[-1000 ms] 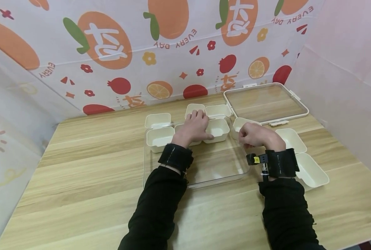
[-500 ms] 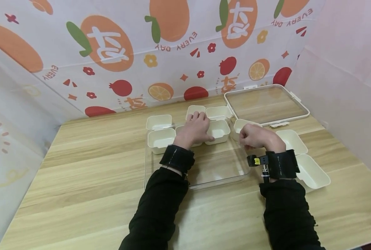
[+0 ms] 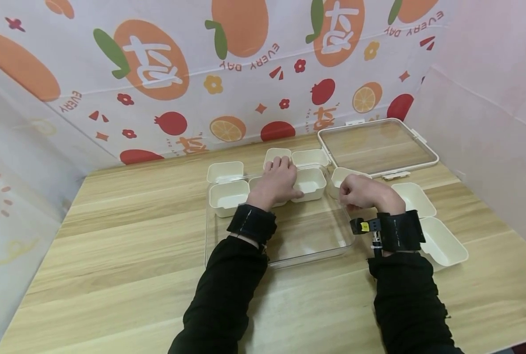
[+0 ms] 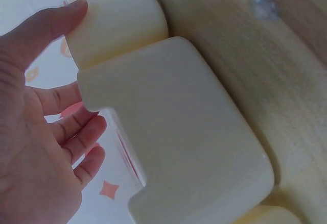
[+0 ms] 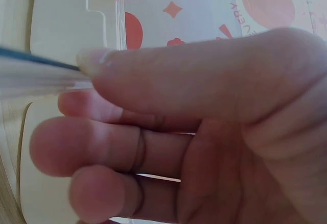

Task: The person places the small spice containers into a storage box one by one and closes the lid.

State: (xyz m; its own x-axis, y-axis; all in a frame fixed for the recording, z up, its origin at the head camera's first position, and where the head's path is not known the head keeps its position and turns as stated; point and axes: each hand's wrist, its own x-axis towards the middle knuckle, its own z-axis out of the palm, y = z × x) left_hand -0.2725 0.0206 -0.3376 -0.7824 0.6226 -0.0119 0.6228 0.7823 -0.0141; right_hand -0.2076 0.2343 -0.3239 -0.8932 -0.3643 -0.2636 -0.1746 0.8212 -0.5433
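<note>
In the head view, a clear rectangular box (image 3: 307, 258) lies on the table with a row of cream plastic bins along its far side. My left hand (image 3: 277, 183) reaches over the middle bin (image 3: 255, 183), its thumb at the near rim of the right bin (image 3: 310, 187). In the left wrist view its thumb touches one bin and loosely bent fingers touch the rim of another bin (image 4: 179, 122). My right hand (image 3: 363, 191) pinches the thin clear wall of the box at its right side. The thumb (image 5: 168, 81) lies over that edge in the right wrist view.
Cream bins stand behind the box, at back left (image 3: 225, 172) and centre (image 3: 310, 157). More bins sit to the right: one behind my right hand (image 3: 344, 175), others beside the forearm (image 3: 442, 243). A white-framed clear lid (image 3: 378, 147) lies at back right.
</note>
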